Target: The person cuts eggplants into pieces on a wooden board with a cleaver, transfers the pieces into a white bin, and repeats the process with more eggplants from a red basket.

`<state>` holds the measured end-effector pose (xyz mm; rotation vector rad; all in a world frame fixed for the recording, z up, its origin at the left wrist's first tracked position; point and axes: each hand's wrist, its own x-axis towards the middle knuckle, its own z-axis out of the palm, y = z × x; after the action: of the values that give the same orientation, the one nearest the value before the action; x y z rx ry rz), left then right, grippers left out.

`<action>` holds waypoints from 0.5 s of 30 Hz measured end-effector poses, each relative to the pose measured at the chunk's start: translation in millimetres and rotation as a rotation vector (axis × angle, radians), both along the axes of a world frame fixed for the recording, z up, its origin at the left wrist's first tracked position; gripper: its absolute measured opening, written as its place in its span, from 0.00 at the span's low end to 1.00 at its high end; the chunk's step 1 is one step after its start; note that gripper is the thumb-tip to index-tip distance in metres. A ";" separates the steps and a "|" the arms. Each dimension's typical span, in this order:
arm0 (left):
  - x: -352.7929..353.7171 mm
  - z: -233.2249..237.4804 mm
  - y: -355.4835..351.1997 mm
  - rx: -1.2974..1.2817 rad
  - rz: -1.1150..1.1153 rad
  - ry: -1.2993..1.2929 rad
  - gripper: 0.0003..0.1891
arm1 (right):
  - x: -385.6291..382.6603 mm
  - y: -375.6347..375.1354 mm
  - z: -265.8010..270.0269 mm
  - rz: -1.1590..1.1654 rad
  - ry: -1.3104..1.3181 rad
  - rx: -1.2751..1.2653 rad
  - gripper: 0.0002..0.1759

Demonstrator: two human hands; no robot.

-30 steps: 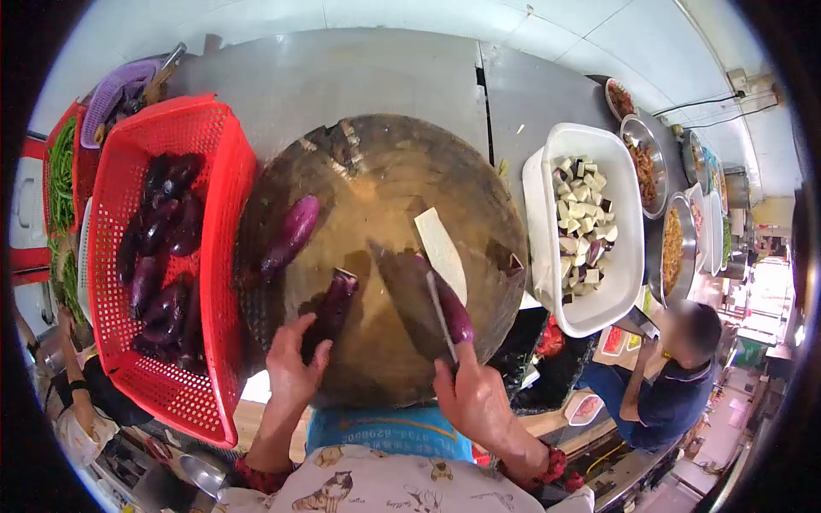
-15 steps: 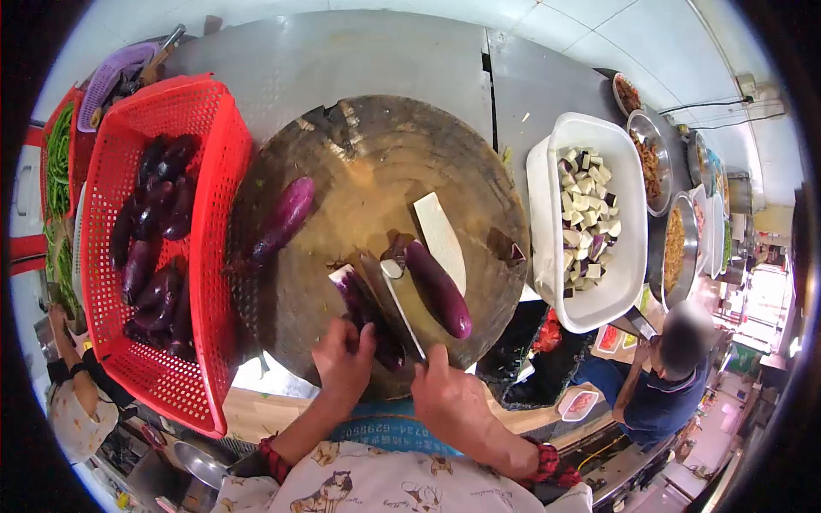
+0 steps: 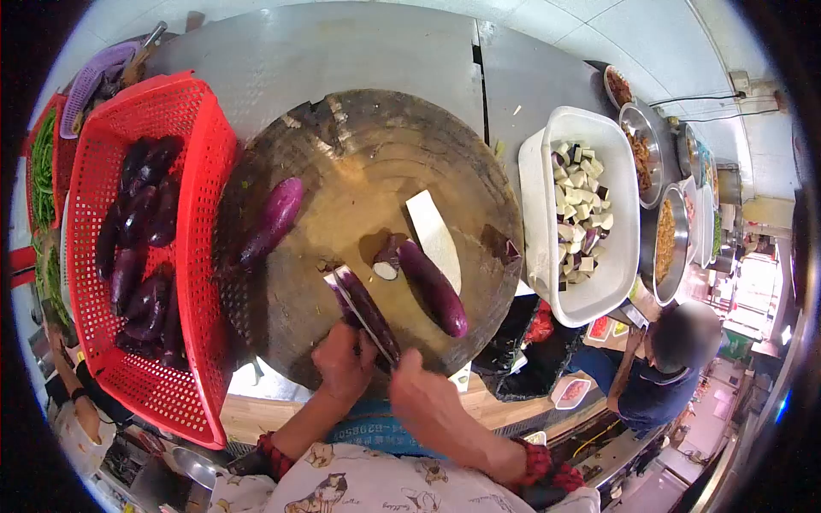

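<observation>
My left hand (image 3: 344,362) has its fingers closed on the near end of a purple eggplant (image 3: 373,309), which lies on a round wooden chopping block (image 3: 359,190). In my right hand (image 3: 428,395) is a knife (image 3: 364,320), its blade seen nearly edge-on and lined up lengthwise along that eggplant. White flesh shows at the eggplant's far end. To the right of it lie a second eggplant (image 3: 434,295), a pale cut slice (image 3: 434,239) and a trimmed stem end (image 3: 386,255). Another whole eggplant (image 3: 274,221) rests at the block's left side.
A red plastic basket (image 3: 209,248) of eggplants stands left of the block. On the right is a white tub (image 3: 629,256) of cubed eggplant, with metal bowls (image 3: 671,248) of food beyond. A black plastic bag (image 3: 505,359) sits below the tub. A co-worker (image 3: 658,376) is at the right.
My right hand has brought the knife left, from the gap beside the eggplant onto its length. My left hand still grips the near end. The whole view has shifted slightly.
</observation>
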<state>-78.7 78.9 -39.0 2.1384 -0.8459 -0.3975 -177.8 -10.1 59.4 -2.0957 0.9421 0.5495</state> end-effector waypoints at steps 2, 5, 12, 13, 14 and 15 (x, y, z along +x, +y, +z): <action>1.8 -0.4 -0.6 -0.001 0.001 -0.035 0.05 | 7.7 -3.7 -17.5 0.044 -0.089 -0.038 0.12; 0.7 -3.7 13.9 0.026 0.016 0.005 0.04 | 3.1 -12.8 -19.4 0.035 -0.133 -0.166 0.12; 15.5 25.3 23.8 -0.010 0.092 -0.008 0.09 | -23.4 -31.1 25.1 -0.159 -0.352 -0.120 0.12; 14.3 30.6 21.7 0.005 0.054 -0.045 0.11 | -25.4 -26.3 27.1 -0.159 -0.356 -0.118 0.12; 13.0 29.6 22.2 0.008 0.057 -0.047 0.11 | -25.2 -21.4 31.6 -0.135 -0.244 -0.066 0.12; 11.7 26.6 22.9 0.035 0.066 -0.019 0.10 | -25.5 -16.1 33.7 -0.109 -0.131 -0.015 0.12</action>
<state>-67.0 101.8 -12.4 2.1987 -0.7820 -0.3612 -203.3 -26.1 93.2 -2.0531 0.9800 0.3453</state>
